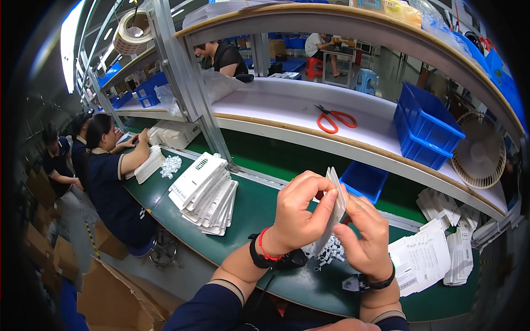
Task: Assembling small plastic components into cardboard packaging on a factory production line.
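Both my hands are raised over the green workbench [259, 212] and hold one thin white flat package [334, 212] edge-on between them. My left hand [301, 212] pinches its upper part with thumb and fingers curled. My right hand [367, 237] supports it from the right side and below. Under my hands lies a small heap of little white plastic parts [328, 254]. A fanned stack of white flat packages [207, 193] lies to the left of my hands. More white printed sheets [422, 259] lie to the right.
Red-handled scissors [334, 118] lie on the white shelf [287, 107] behind the bench, beside stacked blue bins [425, 129] and a small fan [479, 151]. A blue tray [363, 179] sits under the shelf. Several seated people work at the left; one [113, 179] leans on the bench. Cardboard boxes [118, 298] stand lower left.
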